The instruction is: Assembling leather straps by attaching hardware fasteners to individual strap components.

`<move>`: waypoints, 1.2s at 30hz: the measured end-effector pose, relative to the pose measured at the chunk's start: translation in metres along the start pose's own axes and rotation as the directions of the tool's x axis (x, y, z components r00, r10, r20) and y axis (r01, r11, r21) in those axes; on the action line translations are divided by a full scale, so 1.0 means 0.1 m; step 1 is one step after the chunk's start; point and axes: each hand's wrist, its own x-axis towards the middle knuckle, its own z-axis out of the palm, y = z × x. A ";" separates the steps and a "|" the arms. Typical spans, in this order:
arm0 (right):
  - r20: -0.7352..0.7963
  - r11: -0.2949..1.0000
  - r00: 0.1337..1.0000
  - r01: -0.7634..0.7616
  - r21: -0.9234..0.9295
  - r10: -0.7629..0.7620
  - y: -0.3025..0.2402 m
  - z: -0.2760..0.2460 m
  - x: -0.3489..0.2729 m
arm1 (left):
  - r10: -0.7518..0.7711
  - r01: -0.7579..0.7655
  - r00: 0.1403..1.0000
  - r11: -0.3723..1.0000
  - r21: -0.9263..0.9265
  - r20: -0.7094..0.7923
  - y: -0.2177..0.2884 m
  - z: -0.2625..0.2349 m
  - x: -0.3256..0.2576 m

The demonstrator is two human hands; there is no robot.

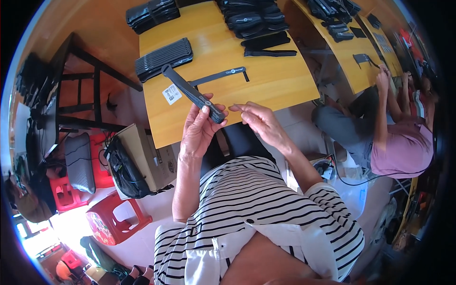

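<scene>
My left hand (198, 126) is closed around a bundle of flat dark grey straps (192, 95), layered together and held at a slant over the table's near edge. The bundle's far end rests close to a white printed label (172, 94). Just to the right of the near end is my right hand (261, 122), its fingers partly stretched toward the straps and nothing visible in them. Beyond the bundle, a single dark strap (218, 75) with a bent end lies on the yellow table (266, 97).
A neat stack of dark straps (164, 57) lies at the table's left, with more bundles (254, 19) at the back. A red stool (118, 218) and a cardboard box (152, 164) stand left. A co-worker in a pink shirt (401, 149) sits at another table on the right.
</scene>
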 end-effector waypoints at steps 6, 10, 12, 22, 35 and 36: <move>-0.055 0.988 0.989 0.133 -0.074 -0.138 -0.18 0.09 -0.13 | 0.028 -0.025 0.999 0.996 0.091 -0.026 0.01 0.07 -0.01; 0.044 0.995 0.998 0.046 -0.092 -0.042 -0.30 0.12 -0.15 | 0.046 -0.046 0.999 0.998 0.032 -0.012 0.02 0.07 -0.04; 0.079 0.997 0.997 0.006 -0.072 0.000 -0.34 0.12 -0.15 | 0.054 -0.054 0.998 0.999 0.001 -0.018 0.02 0.08 -0.04; 0.097 0.999 0.995 0.035 0.019 -0.036 -0.23 0.16 -0.12 | 0.092 -0.092 0.996 0.994 0.059 0.004 -0.02 0.16 -0.03; 0.217 0.933 0.963 -0.221 0.283 0.162 -0.29 0.09 -0.12 | 0.139 -0.137 0.990 0.986 0.093 -0.020 -0.05 0.18 -0.04; 0.217 0.933 0.963 -0.221 0.282 0.162 -0.29 0.10 -0.12 | 0.153 -0.151 0.988 0.984 0.094 -0.020 -0.06 0.18 -0.04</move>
